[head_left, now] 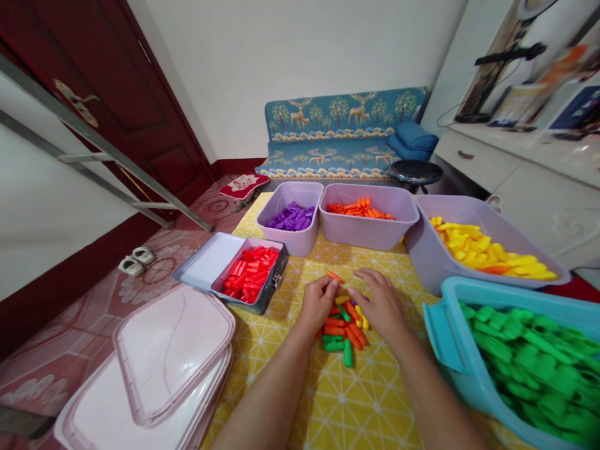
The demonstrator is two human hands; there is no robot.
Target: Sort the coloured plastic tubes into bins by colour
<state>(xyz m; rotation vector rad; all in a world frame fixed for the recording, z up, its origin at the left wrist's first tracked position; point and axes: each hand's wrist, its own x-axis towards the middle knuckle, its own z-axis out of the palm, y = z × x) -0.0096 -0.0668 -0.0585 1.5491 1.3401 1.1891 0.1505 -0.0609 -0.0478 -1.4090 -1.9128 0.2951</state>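
Note:
A small pile of short plastic tube-like pieces in mixed colours lies on the yellow patterned tablecloth (337, 400). It includes orange pieces (334, 329), green pieces (348, 354) and yellow pieces (362, 317). At the far side of the pile, my left hand (319, 301) is closed in a pinch, with an orange tube-like piece (334, 276) sticking out at its fingertips. My right hand (380, 301) is at the pile's right edge, fingers apart and palm down. Nothing shows in its grasp, though its underside is hidden.
Around the pile stand a tin of red pieces (280, 275), a purple-piece bin (291, 242), an orange-piece bin (365, 232), a yellow-piece bin (424, 256) and a turquoise bin (445, 337) of green pieces. Stacked lids (173, 350) lie left. A ladder (107, 147) leans beyond.

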